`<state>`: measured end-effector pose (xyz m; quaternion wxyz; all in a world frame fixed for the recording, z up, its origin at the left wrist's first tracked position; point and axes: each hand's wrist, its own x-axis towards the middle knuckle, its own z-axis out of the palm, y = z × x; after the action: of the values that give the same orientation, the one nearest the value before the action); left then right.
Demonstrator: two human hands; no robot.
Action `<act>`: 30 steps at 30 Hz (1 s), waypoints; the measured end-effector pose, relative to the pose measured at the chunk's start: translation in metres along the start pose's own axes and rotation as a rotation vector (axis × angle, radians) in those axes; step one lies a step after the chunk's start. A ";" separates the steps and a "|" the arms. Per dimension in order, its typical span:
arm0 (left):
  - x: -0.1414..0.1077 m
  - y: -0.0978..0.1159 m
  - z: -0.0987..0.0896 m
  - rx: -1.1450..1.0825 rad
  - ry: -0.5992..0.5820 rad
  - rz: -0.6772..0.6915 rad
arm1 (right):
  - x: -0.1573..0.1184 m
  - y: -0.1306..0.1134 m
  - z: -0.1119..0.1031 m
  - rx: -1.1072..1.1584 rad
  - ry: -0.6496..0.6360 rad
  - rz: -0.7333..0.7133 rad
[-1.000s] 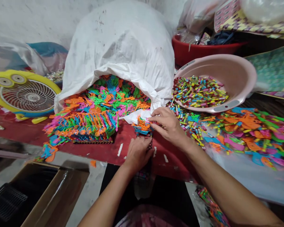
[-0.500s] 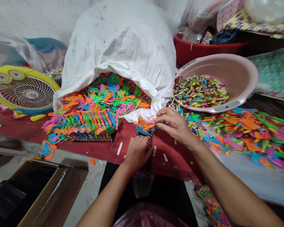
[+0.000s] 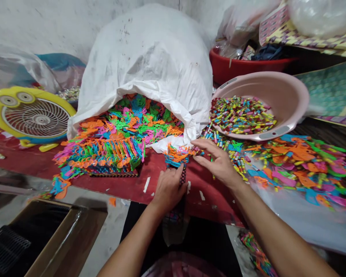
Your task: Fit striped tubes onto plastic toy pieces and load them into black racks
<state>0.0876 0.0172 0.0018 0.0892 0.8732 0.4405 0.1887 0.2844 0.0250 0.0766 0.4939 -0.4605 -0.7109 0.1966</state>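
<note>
My left hand is closed around a narrow dark holder with a honeycomb pattern at the table's front edge. On top of the holder stands a small cluster of orange and blue plastic pieces. My right hand is just right of this cluster, thumb and forefinger apart, with a tiny piece near their tips. A longer rack filled with rows of bright plastic pieces lies to the left. Behind it, a white sack gapes over a heap of loose plastic pieces.
A pink basin of small coloured tubes stands right. Beside it lies a pile of assembled-looking pieces on plastic sheeting. A yellow fan stands left, a red tub behind. A cardboard box sits below the table.
My right thumb and forefinger have spread apart beside the cluster. My left hand keeps its grip on the holder. The whole view has shifted slightly.
</note>
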 end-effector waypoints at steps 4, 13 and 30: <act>-0.007 0.003 -0.004 -0.011 0.053 0.024 | -0.020 0.009 0.014 0.160 0.286 0.247; 0.016 0.020 -0.049 0.099 0.567 -0.003 | -0.039 0.023 0.046 0.141 0.124 0.364; 0.050 0.018 -0.056 0.180 0.442 0.071 | -0.018 0.036 0.048 0.211 0.105 0.383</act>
<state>0.1053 0.0461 0.0713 -0.0940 0.8299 0.4335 0.3383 0.2602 0.0358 0.0197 0.5293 -0.5426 -0.5592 0.3358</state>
